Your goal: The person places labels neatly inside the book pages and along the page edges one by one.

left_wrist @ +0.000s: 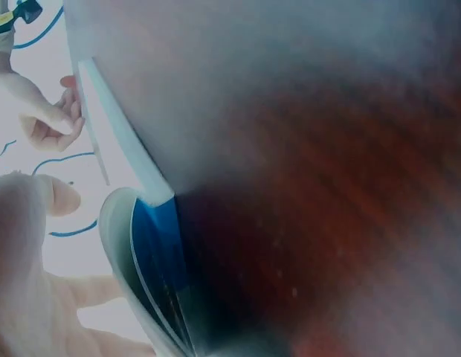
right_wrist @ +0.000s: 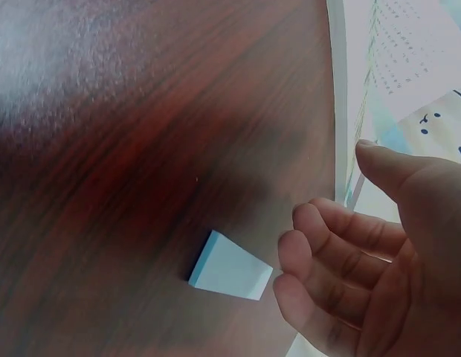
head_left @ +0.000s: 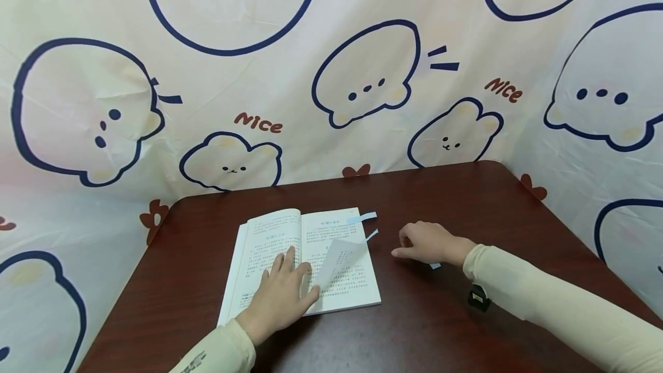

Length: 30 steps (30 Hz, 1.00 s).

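Observation:
An open book [head_left: 357, 292] with printed pages lies on the table. My left hand [head_left: 277, 301] rests on it with spread fingers, across the left page and the gutter. On the right page a thin leaf [head_left: 334, 261] stands partly lifted and bent. Light blue sticky tabs [head_left: 369, 216] stick out past the book's right edge. To the right of the book is my right hand [head_left: 427, 242], its fingers loosely bent and holding nothing. In the right wrist view, a small pad of blue sticky notes [right_wrist: 230, 271] lies on the table close to those fingertips.
The dark brown wooden table [head_left: 207, 223] has rounded back corners. Pale cloth [head_left: 290, 85] with cartoon outlines hangs behind it and at both sides. A small black device [head_left: 479, 298] hangs under the right sleeve. The book's blue cover [left_wrist: 160, 238] shows from below in the left wrist view.

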Each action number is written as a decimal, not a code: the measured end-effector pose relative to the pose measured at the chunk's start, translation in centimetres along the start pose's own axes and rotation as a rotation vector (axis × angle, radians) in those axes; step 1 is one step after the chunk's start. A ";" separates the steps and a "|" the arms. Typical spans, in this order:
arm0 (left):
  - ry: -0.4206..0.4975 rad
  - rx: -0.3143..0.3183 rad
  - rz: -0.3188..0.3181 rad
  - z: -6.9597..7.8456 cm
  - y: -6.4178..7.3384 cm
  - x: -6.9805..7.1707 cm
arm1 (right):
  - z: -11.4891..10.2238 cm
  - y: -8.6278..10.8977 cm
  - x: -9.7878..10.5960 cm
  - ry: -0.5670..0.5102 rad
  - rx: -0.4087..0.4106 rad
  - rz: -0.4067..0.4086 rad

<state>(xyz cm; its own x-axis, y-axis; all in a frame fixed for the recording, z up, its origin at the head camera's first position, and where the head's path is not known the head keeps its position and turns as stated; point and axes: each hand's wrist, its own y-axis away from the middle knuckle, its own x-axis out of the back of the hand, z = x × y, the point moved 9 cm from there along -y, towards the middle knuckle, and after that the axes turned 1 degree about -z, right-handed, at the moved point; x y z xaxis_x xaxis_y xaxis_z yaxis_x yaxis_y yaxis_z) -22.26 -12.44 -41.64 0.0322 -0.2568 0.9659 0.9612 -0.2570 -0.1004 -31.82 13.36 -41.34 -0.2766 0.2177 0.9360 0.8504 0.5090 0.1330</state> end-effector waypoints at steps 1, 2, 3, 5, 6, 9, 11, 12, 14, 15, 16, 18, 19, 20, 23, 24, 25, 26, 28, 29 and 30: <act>-0.009 0.001 0.019 0.1 0.0 0.1 | -0.1 0.0 0.0 0.001 -0.001 0.000; -0.018 0.001 0.035 0.1 0.0 0.2 | -0.2 0.0 0.0 0.002 0.001 0.002; -0.026 0.000 0.049 0.2 -0.1 0.3 | -0.3 0.1 0.0 0.003 0.001 0.003; -0.040 -0.002 0.067 0.2 -0.1 0.5 | -0.4 0.1 0.0 0.006 0.004 0.004; -0.046 -0.003 0.074 0.2 -0.1 0.6 | -0.5 0.2 -0.1 0.008 0.005 0.004; -0.059 -0.008 0.090 0.2 -0.1 0.7 | -0.4 0.2 -0.2 0.010 0.007 0.007; -0.060 -0.009 0.103 0.2 -0.1 0.8 | -0.2 0.2 -0.3 0.012 0.000 0.005; -0.059 -0.011 0.112 0.2 -0.1 0.9 | -0.1 0.2 -0.4 0.013 -0.003 0.003; -0.054 -0.016 0.136 0.1 -0.1 1.2 | 0.0 0.2 -0.5 0.014 -0.001 0.002; -0.054 -0.021 0.149 0.2 0.0 1.3 | 0.1 0.2 -0.6 0.015 -0.003 -0.001; -0.053 -0.026 0.162 0.1 0.0 1.4 | 0.1 0.2 -0.6 0.013 -0.006 -0.004; -0.049 -0.036 0.186 0.2 0.0 1.7 | 0.1 0.2 -0.7 0.013 0.002 -0.004; -0.041 -0.040 0.198 0.2 0.1 1.8 | 0.1 0.2 -0.7 0.013 0.004 -0.004; -0.037 -0.043 0.210 0.2 0.1 1.9 | 0.2 0.1 -0.7 0.015 -0.001 -0.004; -0.011 -0.049 0.247 0.1 0.3 2.3 | 0.3 0.1 -0.8 0.017 -0.002 -0.001; 0.001 -0.049 0.256 0.0 0.3 2.3 | 0.4 0.1 -0.8 0.017 -0.004 -0.001; 0.011 -0.052 0.268 0.0 0.4 2.3 | 0.4 0.1 -0.8 0.015 -0.009 -0.002; 0.017 -0.056 0.280 -0.1 0.5 2.3 | 0.4 0.1 -0.8 0.014 -0.009 -0.002; 0.030 -0.068 0.302 -0.1 0.6 2.4 | 0.4 0.2 -0.8 0.009 -0.006 -0.001; 0.037 -0.075 0.313 -0.1 0.7 2.3 | 0.3 0.2 -0.8 0.008 -0.005 -0.001; 0.043 -0.083 0.324 -0.2 0.8 2.3 | 0.3 0.2 -0.8 0.008 -0.005 0.000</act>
<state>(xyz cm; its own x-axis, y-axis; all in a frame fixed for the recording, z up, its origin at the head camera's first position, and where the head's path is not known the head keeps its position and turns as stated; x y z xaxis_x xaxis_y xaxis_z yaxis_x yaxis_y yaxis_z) -21.51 -13.39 -39.48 0.3191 -0.3763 0.8698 0.8771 -0.2303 -0.4215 -31.56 13.57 -42.15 -0.2732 0.2106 0.9386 0.8525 0.5051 0.1348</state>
